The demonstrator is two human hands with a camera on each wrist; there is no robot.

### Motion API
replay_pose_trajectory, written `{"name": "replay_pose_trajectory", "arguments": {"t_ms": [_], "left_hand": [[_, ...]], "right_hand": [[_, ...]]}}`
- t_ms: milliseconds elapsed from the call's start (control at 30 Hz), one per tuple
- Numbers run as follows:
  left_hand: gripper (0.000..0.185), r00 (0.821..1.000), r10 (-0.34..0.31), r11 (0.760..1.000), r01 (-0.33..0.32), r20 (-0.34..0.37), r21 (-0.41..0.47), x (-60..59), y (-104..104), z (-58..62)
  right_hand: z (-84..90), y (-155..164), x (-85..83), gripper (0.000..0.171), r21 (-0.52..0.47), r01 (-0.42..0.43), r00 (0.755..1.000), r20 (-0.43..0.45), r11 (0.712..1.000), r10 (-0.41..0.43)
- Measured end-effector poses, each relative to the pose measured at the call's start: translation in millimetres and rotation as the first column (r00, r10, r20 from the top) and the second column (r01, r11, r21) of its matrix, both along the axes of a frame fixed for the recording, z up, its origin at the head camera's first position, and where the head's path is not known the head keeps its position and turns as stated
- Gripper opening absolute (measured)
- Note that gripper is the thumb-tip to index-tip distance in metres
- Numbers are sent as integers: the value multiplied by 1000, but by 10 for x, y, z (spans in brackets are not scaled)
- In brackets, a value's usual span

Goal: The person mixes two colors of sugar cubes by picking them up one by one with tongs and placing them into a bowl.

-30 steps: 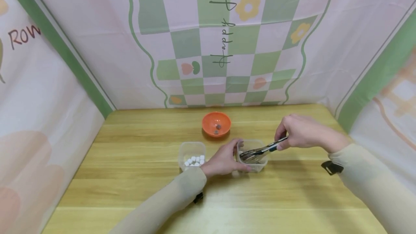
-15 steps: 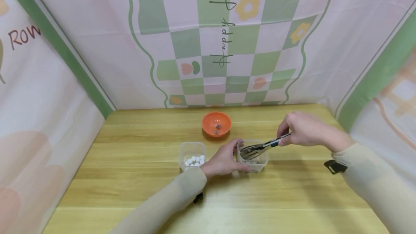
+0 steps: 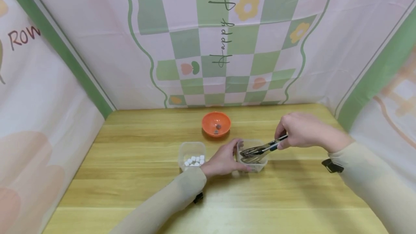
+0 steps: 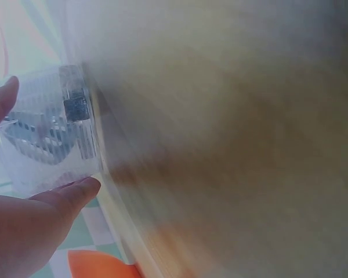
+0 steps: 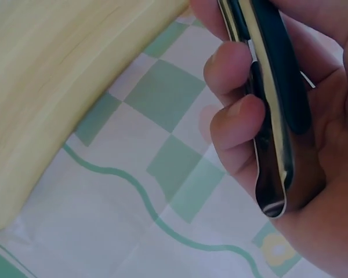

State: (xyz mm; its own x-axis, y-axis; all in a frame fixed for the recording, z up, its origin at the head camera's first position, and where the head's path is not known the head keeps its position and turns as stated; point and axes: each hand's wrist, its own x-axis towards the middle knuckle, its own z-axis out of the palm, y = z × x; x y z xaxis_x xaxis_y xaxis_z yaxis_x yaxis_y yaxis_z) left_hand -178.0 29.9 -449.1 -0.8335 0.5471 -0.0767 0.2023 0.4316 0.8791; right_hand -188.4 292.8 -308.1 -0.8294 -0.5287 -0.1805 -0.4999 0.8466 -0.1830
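since half a second ago the tongs (image 3: pixel 261 150) have dipped lower, tips inside the clear plastic container (image 3: pixel 252 160). nearest, the left hand (image 3: pixel 224 161) cups that container's left wall; the right hand (image 3: pixel 300 130) pinches the tongs' handle, long axis slanting down-left. beyond sits an orange bowl (image 3: pixel 216 124).

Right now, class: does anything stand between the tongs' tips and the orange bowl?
Only the clear tub's far wall; the tongs dip inside it. Beyond that, bare table leads to the orange bowl.
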Motion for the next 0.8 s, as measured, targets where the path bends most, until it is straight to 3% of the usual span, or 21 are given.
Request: {"name": "replay_pose_trajectory", "arguments": {"t_ms": [367, 800], "left_hand": [[101, 1000, -6, 1000, 6, 4, 9, 16, -7, 14], [99, 1000, -8, 999, 8, -1, 33, 2, -4, 5]], "right_hand": [[11, -31, 3, 17, 19, -26, 996, -80, 999, 27], [-15, -97, 11, 16, 66, -22, 996, -84, 998, 28]]}}
